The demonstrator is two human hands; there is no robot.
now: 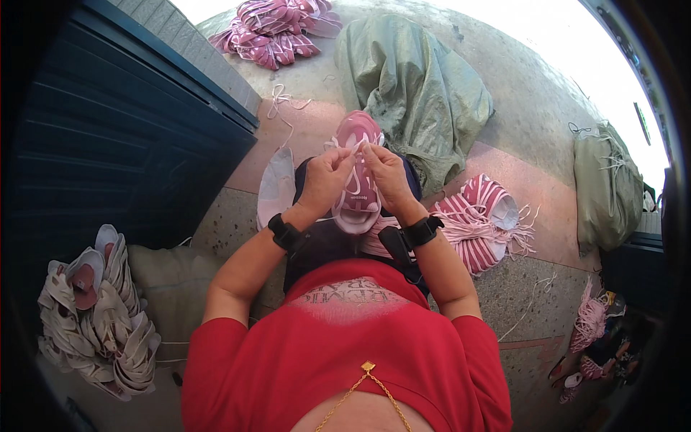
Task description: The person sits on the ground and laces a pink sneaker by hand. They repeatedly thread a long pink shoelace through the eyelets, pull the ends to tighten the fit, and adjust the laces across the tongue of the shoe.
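Note:
A pink shoe upper [358, 189] rests on my lap, its toe pointing away from me and its pale-lined opening toward me. My left hand [328, 175] and my right hand [386, 170] meet over its front part. Both have thumb and fingertips pinched on a thin white shoelace [360, 146], which crosses the upper between them. Loose lace also lies along the tongue. Beside my left knee lies a flat pale piece [277, 189] shaped like a sole.
A bundle of pink laced uppers [479, 223] lies at my right. Ahead stand a green sack [410, 86] and a pink pile [277, 32]. Greyish uppers [101, 317] are heaped at left, near a dark blue metal door [129, 137]. Another sack [608, 191] stands far right.

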